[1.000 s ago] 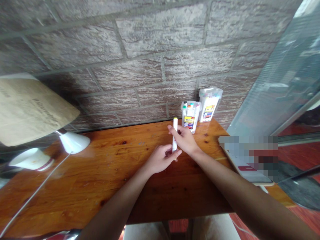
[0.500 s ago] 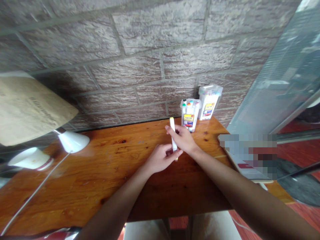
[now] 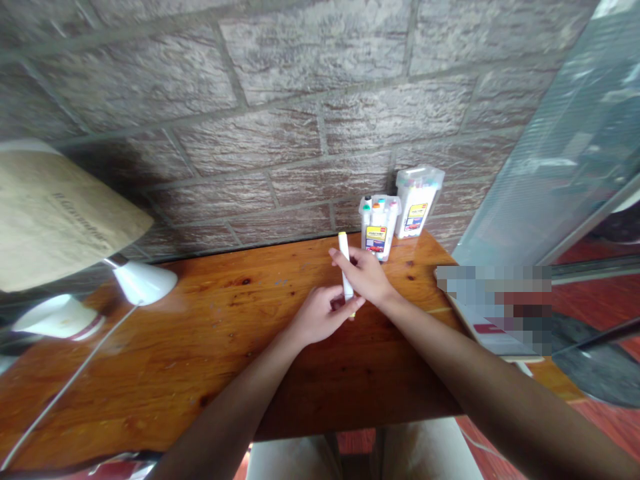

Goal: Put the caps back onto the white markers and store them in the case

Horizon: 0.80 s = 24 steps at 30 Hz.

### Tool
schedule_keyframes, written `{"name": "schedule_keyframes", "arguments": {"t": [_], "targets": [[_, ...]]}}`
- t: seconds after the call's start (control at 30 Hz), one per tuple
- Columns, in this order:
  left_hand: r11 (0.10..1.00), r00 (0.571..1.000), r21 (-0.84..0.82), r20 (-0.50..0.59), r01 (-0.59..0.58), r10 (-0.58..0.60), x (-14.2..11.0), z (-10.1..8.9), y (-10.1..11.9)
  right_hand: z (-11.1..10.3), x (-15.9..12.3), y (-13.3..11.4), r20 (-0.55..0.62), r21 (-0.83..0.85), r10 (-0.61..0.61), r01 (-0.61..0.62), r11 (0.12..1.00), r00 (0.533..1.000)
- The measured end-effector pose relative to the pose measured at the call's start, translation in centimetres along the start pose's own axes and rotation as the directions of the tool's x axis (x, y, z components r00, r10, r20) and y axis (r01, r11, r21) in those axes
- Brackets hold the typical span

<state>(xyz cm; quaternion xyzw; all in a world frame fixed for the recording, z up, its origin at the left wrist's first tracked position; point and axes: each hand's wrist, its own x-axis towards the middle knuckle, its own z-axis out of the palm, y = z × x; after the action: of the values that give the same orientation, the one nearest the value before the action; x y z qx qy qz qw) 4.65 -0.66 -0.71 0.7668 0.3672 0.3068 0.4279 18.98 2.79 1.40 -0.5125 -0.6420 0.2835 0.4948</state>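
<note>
Both hands hold one white marker with a yellow cap end, upright over the wooden table. My right hand is wrapped round the marker's middle. My left hand pinches its lower end, which the fingers hide. Just behind the hands, an open clear box of markers stands against the brick wall. A second, lidded marker box stands to its right.
A white desk lamp with a thin arm stands at the left, with a brown paper bag behind it. A book or pad lies at the table's right edge. A glass panel rises on the right.
The marker has tilted slightly, its top leaning left. The hands stay in nearly the same place, and the view has shifted a little.
</note>
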Motion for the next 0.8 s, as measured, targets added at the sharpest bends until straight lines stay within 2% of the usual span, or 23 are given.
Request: {"name": "schedule_keyframes", "arguments": {"t": [0.37,0.8], "targets": [[0.999,1.000,-0.032,-0.029,0.008,-0.009,0.00,-0.14,-0.14,-0.15,0.08,-0.07,-0.022,0.033,0.011,-0.010,0.999,1.000],[0.993,0.994,0.109,-0.098,-0.039,0.049,0.21,-0.49,-0.52,-0.22,-0.03,-0.36,-0.033,-0.018,-0.038,0.038,0.999,0.999]]}}
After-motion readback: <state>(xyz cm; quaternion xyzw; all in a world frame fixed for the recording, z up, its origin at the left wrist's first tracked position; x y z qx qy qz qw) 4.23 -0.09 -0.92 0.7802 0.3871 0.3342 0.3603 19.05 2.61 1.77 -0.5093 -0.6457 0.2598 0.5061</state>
